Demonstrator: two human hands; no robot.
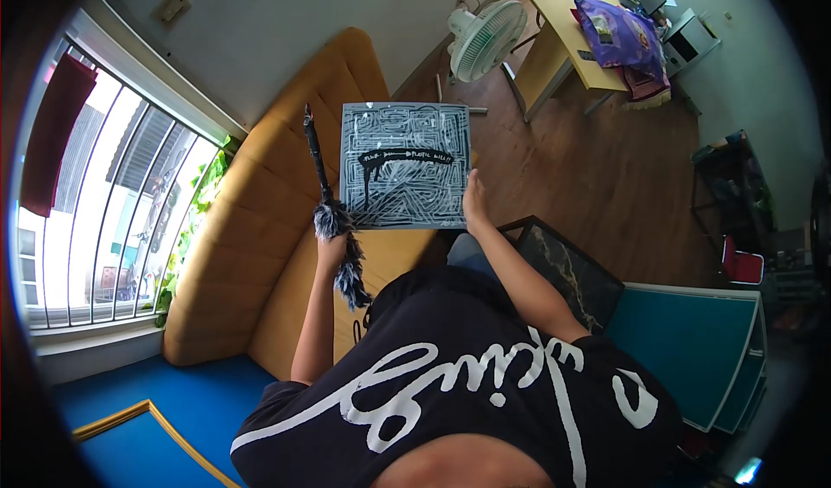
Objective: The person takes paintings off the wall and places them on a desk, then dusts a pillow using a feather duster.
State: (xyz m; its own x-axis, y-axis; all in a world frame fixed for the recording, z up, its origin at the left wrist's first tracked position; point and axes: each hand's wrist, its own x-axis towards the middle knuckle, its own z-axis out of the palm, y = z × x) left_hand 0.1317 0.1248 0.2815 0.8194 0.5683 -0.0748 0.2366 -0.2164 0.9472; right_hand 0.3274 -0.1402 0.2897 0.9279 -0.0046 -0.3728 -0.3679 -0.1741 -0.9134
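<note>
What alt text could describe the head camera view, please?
A person's right hand holds the edge of a grey panel covered in white lines; the left hand grips a fluffy duster. Nearby are a mustard sofa and pale fan.

A narrow wedge was left between the handle of the feather duster (pixel 315 152) and the left edge of the panel (pixel 405 193), pinched low down by the feathers (pixel 331 219) above the left hand (pixel 330 250). The lower part of the panel's right edge was blocked by the right hand (pixel 475 202); beyond it, open room was offered over the wooden floor (pixel 580 180) towards the desk (pixel 561 33). Leftward passage was barred by the sofa backrest (pixel 260 185), downward passage by the marbled table (pixel 571 265) beside the right forearm (pixel 522 271).
</note>
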